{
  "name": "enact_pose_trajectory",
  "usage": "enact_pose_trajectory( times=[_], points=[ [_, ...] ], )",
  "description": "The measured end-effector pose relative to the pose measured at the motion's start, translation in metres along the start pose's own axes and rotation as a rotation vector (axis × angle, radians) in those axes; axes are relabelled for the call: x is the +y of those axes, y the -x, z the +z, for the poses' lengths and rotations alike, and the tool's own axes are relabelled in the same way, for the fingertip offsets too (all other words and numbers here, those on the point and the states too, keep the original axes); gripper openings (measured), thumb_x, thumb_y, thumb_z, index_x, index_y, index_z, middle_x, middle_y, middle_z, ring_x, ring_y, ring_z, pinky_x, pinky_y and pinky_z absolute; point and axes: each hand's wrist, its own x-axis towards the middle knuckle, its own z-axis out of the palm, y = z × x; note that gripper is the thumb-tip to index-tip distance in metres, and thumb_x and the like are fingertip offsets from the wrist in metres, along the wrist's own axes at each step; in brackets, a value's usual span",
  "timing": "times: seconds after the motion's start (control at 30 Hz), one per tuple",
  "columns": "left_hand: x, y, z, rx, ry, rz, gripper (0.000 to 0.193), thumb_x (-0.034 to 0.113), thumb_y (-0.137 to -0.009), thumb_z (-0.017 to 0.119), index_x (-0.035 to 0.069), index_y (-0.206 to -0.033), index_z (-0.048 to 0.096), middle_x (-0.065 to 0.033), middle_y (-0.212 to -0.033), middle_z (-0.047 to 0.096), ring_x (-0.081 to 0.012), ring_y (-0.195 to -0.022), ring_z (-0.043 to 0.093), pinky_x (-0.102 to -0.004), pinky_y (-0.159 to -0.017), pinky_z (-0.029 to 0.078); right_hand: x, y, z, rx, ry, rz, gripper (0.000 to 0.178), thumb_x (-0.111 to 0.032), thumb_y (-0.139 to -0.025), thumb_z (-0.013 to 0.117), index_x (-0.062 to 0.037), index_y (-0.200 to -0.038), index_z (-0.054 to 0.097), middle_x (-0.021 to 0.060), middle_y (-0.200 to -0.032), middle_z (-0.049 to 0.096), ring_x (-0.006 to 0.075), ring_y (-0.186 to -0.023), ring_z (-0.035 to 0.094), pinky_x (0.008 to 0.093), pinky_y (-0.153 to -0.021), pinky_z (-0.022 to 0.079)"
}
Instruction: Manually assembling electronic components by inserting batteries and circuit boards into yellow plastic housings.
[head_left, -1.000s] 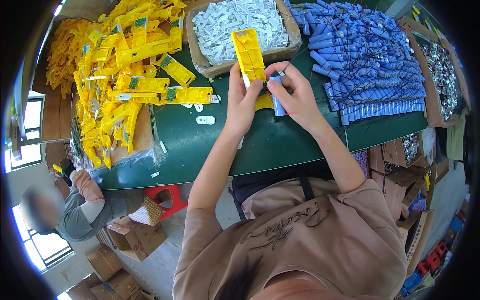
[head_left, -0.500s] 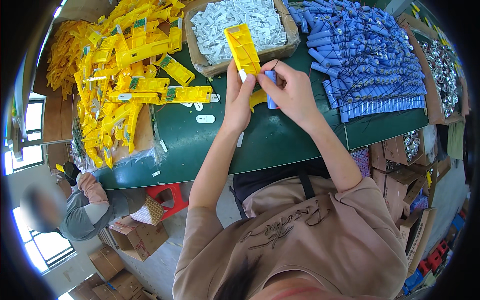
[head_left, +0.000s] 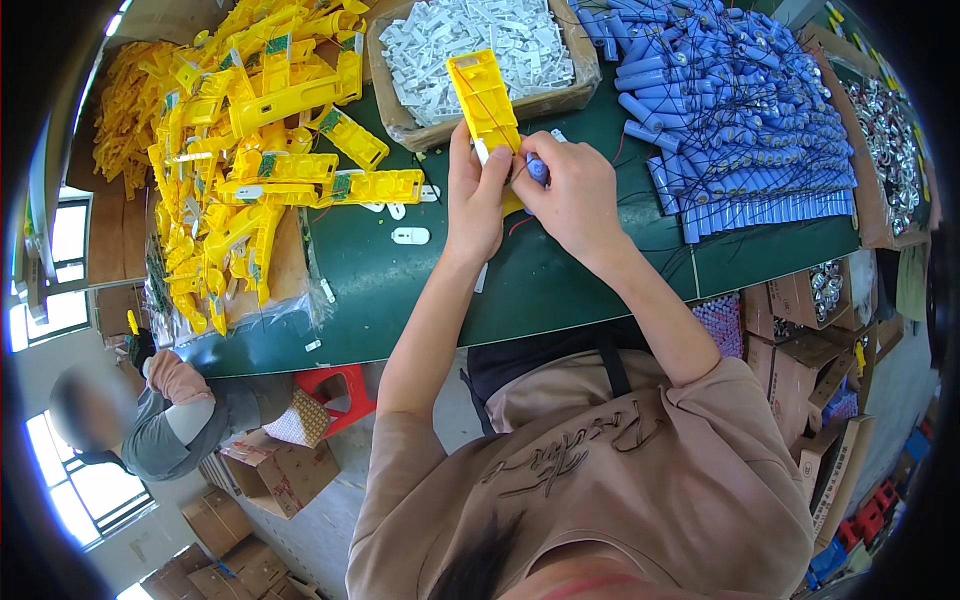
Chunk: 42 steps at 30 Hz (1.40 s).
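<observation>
My left hand (head_left: 474,195) is closed round the lower end of a yellow plastic housing (head_left: 484,95), whose hollow inner side faces up. A thin wire crosses its inside. My right hand (head_left: 572,190) is closed on a blue cylindrical battery cell (head_left: 537,170) with wire leads, held against the housing's lower end. Only one rounded end of the cell shows between the fingers; the rest is hidden. A red lead curves out below the right fingers. A small white piece shows beside the left thumb.
Yellow housings (head_left: 290,170), some with green circuit boards, are heaped at left. A carton (head_left: 590,85) of white plastic parts stands behind my hands. Wired blue cells (head_left: 740,140) are piled at right. A small white part (head_left: 411,236) lies on the green table (head_left: 380,300). Another person (head_left: 165,430) sits at far left.
The blue cell has turned from lying lengthwise to showing its end, and my right hand has rolled over it. My left hand and the housing have hardly moved.
</observation>
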Motion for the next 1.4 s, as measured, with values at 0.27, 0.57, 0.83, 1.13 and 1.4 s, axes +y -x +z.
enact_pose_trajectory(
  times=[0.27, 0.57, 0.83, 1.13, 1.4],
  points=[
    [0.002, -0.004, -0.004, 0.048, 0.068, -0.039, 0.046, 0.000, -0.091, 0.046, 0.006, -0.133, 0.029, -0.0103, -0.116, 0.050, -0.0158, -0.099, 0.055, -0.0298, -0.084, 0.047, -0.005, -0.006, -0.002, 0.024, 0.099, -0.195, 0.017, -0.014, -0.071, 0.067, -0.0091, -0.071, 0.051, 0.0035, -0.054, 0.051, 0.0193, -0.052, 0.052, 0.0328, -0.053, 0.039],
    [0.006, -0.005, -0.003, 0.057, 0.082, -0.024, 0.030, 0.008, -0.093, 0.042, 0.005, -0.122, 0.038, -0.0144, -0.101, 0.060, -0.0178, -0.089, 0.059, -0.0305, -0.081, 0.048, -0.006, -0.003, -0.003, -0.009, 0.229, -0.400, 0.017, -0.012, -0.064, 0.068, -0.0081, -0.074, 0.054, 0.0021, -0.057, 0.052, 0.0171, -0.053, 0.051, 0.0304, -0.053, 0.037],
    [0.003, -0.005, -0.006, 0.035, 0.006, 0.033, 0.047, -0.003, -0.087, 0.045, 0.004, -0.132, 0.031, -0.0120, -0.111, 0.054, -0.0176, -0.098, 0.056, -0.0323, -0.091, 0.043, -0.004, -0.035, -0.045, -0.328, -0.444, 0.108, 0.027, -0.020, -0.079, 0.068, -0.0049, -0.093, 0.050, 0.0058, -0.062, 0.056, 0.0188, -0.052, 0.056, 0.0287, -0.047, 0.041],
    [-0.004, -0.003, -0.003, -0.042, -0.155, 0.113, 0.054, -0.001, -0.087, 0.048, 0.001, -0.136, 0.026, -0.0096, -0.117, 0.049, -0.0138, -0.104, 0.052, -0.0268, -0.086, 0.044, 0.006, -0.050, -0.002, -0.062, -0.348, 0.030, 0.022, -0.020, -0.084, 0.062, -0.0042, -0.099, 0.054, 0.0092, -0.065, 0.057, 0.0221, -0.056, 0.058, 0.0313, -0.052, 0.045],
    [-0.007, 0.000, -0.001, -0.002, -0.229, 0.048, 0.048, 0.000, -0.088, 0.045, 0.001, -0.135, 0.031, -0.0075, -0.117, 0.051, -0.0124, -0.106, 0.051, -0.0263, -0.090, 0.041, 0.012, -0.050, 0.021, 0.020, -0.262, -0.029, 0.022, -0.019, -0.086, 0.058, -0.0009, -0.098, 0.052, 0.0157, -0.073, 0.060, 0.0304, -0.066, 0.060, 0.0387, -0.060, 0.046]
  ],
)
